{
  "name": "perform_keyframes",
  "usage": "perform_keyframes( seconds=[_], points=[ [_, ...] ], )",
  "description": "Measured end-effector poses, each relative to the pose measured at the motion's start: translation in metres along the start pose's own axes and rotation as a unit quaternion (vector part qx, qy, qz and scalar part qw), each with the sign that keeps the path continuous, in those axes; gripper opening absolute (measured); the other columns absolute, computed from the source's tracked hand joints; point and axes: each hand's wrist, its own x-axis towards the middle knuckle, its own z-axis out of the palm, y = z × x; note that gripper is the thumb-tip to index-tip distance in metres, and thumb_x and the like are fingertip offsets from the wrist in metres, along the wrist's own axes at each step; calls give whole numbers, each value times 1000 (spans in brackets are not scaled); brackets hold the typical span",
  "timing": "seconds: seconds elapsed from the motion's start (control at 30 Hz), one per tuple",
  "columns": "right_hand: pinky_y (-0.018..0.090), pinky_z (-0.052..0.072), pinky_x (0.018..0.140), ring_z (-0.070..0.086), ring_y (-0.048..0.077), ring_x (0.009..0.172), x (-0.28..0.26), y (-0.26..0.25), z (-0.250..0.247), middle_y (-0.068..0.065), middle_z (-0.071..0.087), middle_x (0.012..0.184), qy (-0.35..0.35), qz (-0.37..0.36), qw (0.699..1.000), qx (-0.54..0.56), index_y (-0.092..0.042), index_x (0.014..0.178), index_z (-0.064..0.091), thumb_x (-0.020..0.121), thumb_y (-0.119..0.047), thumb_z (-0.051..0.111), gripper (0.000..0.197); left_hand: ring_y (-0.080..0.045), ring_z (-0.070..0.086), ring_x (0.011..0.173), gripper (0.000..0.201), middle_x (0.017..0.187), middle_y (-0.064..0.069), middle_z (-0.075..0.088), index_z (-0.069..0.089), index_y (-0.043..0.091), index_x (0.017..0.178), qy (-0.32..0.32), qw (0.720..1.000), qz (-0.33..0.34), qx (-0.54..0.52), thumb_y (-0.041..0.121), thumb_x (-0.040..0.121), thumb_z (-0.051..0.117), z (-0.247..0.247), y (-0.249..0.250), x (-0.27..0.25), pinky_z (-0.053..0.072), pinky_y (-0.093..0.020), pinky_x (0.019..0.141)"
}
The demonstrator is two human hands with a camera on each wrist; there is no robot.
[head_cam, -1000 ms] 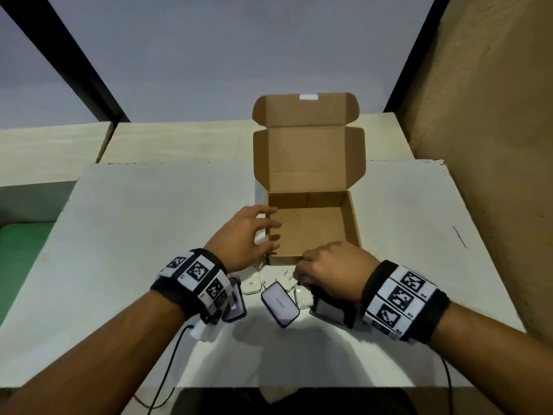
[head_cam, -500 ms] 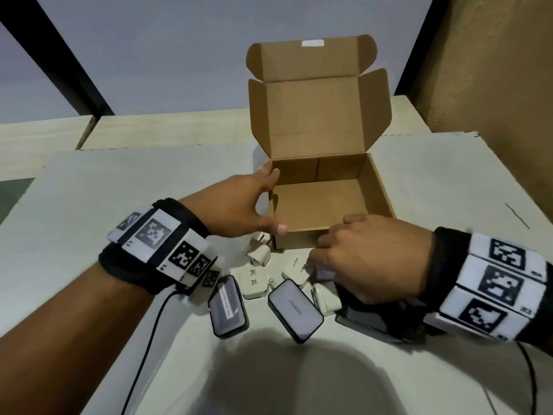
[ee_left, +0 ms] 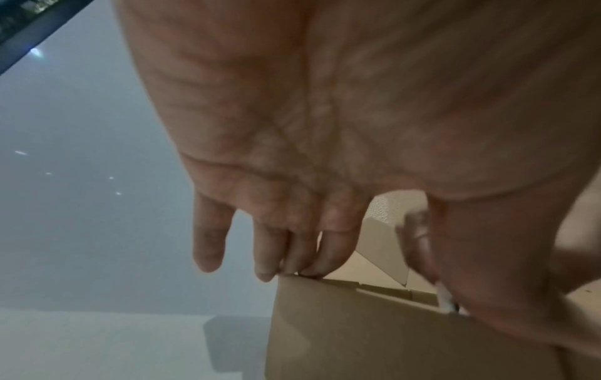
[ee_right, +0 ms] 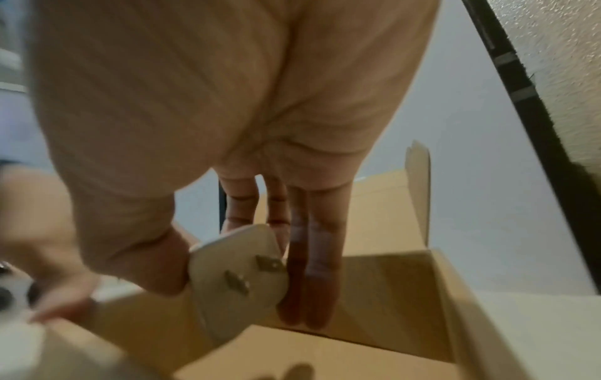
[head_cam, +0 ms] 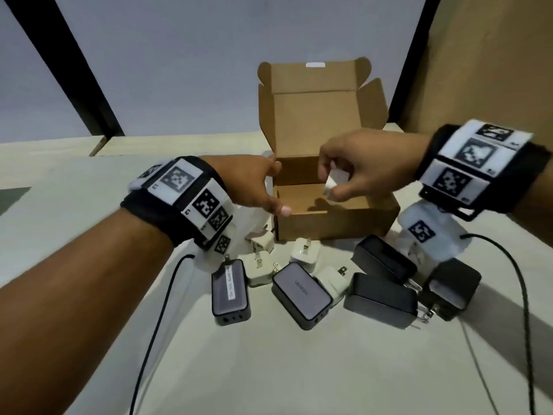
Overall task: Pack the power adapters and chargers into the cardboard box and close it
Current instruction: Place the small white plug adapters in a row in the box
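Observation:
The open cardboard box (head_cam: 335, 224) stands mid-table with its lid upright and nothing visible inside. My left hand (head_cam: 273, 187) holds its left wall, fingertips on the rim and thumb at the front corner; the left wrist view shows the same hand (ee_left: 374, 290) on the box (ee_left: 357, 334). My right hand (head_cam: 329, 184) pinches a white charger (head_cam: 338, 178) just above the opening. In the right wrist view, that charger (ee_right: 237, 277) shows two prongs over the box (ee_right: 390, 295). In front lie several white chargers (head_cam: 305, 253) and dark adapters (head_cam: 300, 295).
Three black adapters (head_cam: 380, 299) crowd the table right of the pile, under my right wrist. Thin black cables (head_cam: 520, 295) trail from both wrists across the pale table (head_cam: 89, 223). A brown wall (head_cam: 493, 70) rises close on the right.
My right hand has lifted a white charger out of the pile and carried it over the box opening. The left hand has stayed on the box's left wall. The view has dropped closer.

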Motion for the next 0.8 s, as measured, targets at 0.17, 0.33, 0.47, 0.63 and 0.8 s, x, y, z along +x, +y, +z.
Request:
perform_keyframes(
  seconds=[0.17,0.33,0.47,0.63,0.8],
  points=[
    [34,48,73,56,22,85,32,3,20,4,61,98,-29,72,993,-86,-16,112,51,86,-42,64,39,-20,34,141,92,160,1,26,29,18,151,-1,1000,-9,14,58,78,66,-5,8,-4,26,-34,113],
    [39,53,83,65,27,90,44,9,34,9,71,97,-100,90,979,-155,-10,98,70,90,-54,51,48,-24,40,138,86,152,-6,40,40,12,146,-8,999,-35,32,59,79,67,-6,12,-3,31,-40,114],
    [32,48,75,63,22,81,37,13,16,6,66,90,-61,132,986,-84,-5,99,61,98,-49,40,48,-24,42,136,91,150,-5,43,41,11,146,-5,998,-38,56,63,76,67,-6,13,-1,33,-45,113],
    [29,49,78,62,16,81,0,22,3,-3,70,88,-52,80,990,-102,-19,97,70,94,-36,56,23,-24,36,140,92,154,-4,38,37,12,148,8,998,-40,56,63,76,66,-3,11,1,30,-46,115],
    [28,44,91,58,17,109,-1,18,27,-5,65,122,-90,40,988,-118,-30,126,63,98,-20,50,33,-24,42,136,85,152,-6,40,40,12,145,9,998,-43,34,59,79,67,0,10,-1,33,-43,113]
  ],
)
